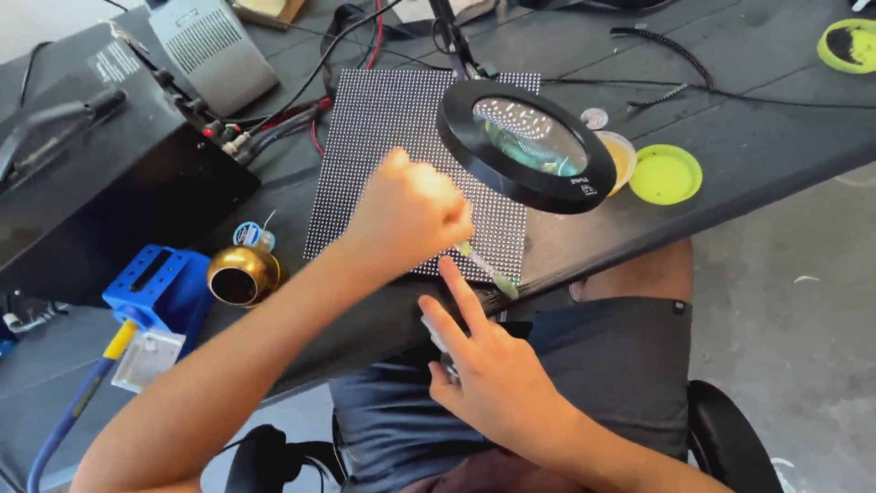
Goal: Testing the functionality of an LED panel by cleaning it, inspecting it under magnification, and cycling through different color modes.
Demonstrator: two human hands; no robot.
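Left hand [411, 215] curled in a loose fist, right hand [488, 365] palm-down, forefinger extended, apparently half-open.

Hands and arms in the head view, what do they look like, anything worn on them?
Both arms are bare up to the frame edge: no sleeves, gloves, watch or rings show. The left hand and right hand have short, unpainted nails. No cables or markings are on them. Dark grey shorts cover the lap.

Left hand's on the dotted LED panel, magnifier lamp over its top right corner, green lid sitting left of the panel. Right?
Not quite. The green lid sits right of the dotted LED panel, beyond the magnifier lamp, as the head view shows. The left hand over the panel and the lamp over its top right corner are correct.
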